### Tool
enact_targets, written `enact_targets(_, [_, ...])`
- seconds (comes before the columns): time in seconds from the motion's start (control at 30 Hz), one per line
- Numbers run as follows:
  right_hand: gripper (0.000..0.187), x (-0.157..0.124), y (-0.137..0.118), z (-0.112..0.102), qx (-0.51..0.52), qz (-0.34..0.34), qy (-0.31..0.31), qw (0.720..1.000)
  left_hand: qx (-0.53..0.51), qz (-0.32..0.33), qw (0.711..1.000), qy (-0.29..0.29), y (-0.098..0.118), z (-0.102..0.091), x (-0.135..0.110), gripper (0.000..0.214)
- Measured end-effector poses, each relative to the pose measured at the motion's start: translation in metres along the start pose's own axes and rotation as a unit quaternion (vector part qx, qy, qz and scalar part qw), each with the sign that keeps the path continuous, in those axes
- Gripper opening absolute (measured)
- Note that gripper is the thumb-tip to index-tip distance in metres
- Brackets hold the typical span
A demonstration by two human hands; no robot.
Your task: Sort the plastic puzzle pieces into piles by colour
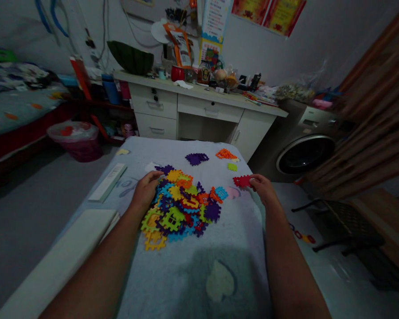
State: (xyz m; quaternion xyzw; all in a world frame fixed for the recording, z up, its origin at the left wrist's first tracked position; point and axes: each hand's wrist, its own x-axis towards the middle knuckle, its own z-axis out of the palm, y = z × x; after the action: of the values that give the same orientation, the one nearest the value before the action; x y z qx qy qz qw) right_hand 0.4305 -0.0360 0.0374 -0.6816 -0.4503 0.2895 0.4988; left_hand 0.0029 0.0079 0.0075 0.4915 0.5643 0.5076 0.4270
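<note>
A heap of coloured plastic puzzle tiles point(181, 206) lies in the middle of a table covered with a pale blue cloth point(186, 274). My left hand point(145, 191) rests on the heap's left edge, fingers curled over the tiles near a purple one. My right hand point(263, 186) pinches a red tile point(242, 180) at the cloth's right side. Sorted apart at the far end lie a purple group point(196, 158), an orange group point(226, 154) and one green tile point(232, 167). A pink tile point(232, 192) lies near the red one.
A long white box point(107, 181) and a white board point(58, 259) lie along the table's left edge. Beyond stand a cluttered white desk point(199, 106), a washing machine point(304, 146), a bin point(76, 139), a bed at left and a dark chair point(349, 230) at right.
</note>
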Motion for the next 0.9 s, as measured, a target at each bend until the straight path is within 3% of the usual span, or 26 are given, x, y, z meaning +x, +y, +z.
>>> enact_targets(0.2, [0.037, 0.006, 0.016, 0.014, -0.077, -0.016, 0.041, 0.996, 0.017, 0.003, 1.0, 0.005, -0.007, 0.0, 0.002, 0.041])
enact_targets(0.37, [0.046, 0.01, 0.026, 0.021, -0.254, -0.073, 0.106, 0.959, 0.022, 0.004, 1.0, 0.0, -0.008, 0.0, 0.003, 0.041])
enact_targets(0.53, [0.061, 0.0, 0.024, 0.035, -0.381, -0.078, 0.079, 0.918, 0.038, 0.002, 0.999, -0.001, -0.003, -0.001, 0.0, 0.04])
enact_targets(0.63, [0.058, -0.005, 0.02, 0.041, -0.42, -0.077, 0.059, 0.902, 0.046, 0.008, 0.999, -0.002, 0.0, -0.001, -0.002, 0.04])
enact_targets(0.9, [0.046, -0.006, 0.02, 0.042, -0.424, -0.092, 0.065, 0.898, 0.074, 0.037, 0.997, -0.005, -0.005, -0.002, 0.0, 0.039])
